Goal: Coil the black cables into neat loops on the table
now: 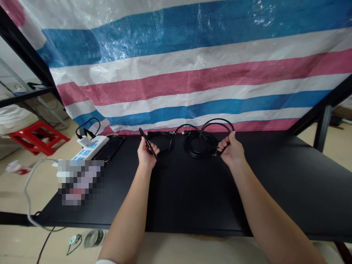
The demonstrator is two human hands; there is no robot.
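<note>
My left hand [146, 154] is closed around a slim black pen-shaped stick [148, 143], which leans up to the left above the black table [192, 198]. My right hand [232, 148] grips part of a black cable [217, 119] that arches up from the table's back edge. Between the hands, a thick coil of the same-looking black cable [192, 148] lies on the table, just left of my right hand. Behind my left hand rests a second coil of black cable [162, 135], partly hidden by it. Light-coloured connector ends show near both coils.
At the left stand a white power strip [93, 146] with a plugged-in charger [85, 141] and a dark phone [110, 148]. A blurred patch covers something nearer. A striped sheet [192, 73] hangs behind the table. A red stool [41, 137] is on the floor.
</note>
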